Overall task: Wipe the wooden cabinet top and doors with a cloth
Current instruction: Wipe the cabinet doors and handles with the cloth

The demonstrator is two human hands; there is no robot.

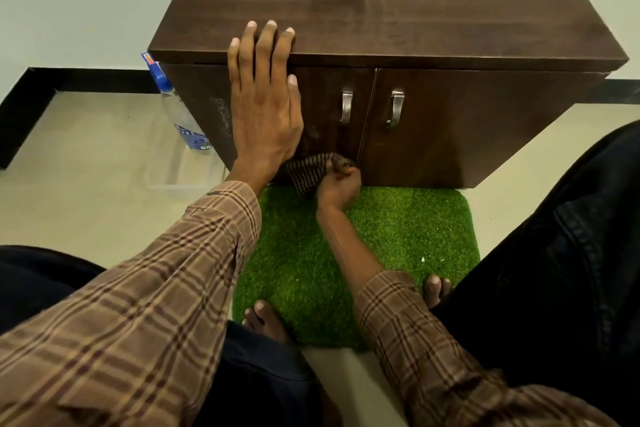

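Low on the left door (332, 114) of the dark brown wooden cabinet (381, 10), the right hand (341, 184) pinches a bunched brown checked cloth (308, 172) against the panel; the left hand (265, 104), fingers straight and hooked over the top edge, likely braces the crouch; right arm reaches down, wrist bent.

Left hand (265, 104) flat over the cabinet (381, 3) top's front edge, right hand (337, 184) bunching a checked cloth (306, 172) against the left door's (329, 135) bottom corner, spray bottle (180, 111) on the floor beside it.
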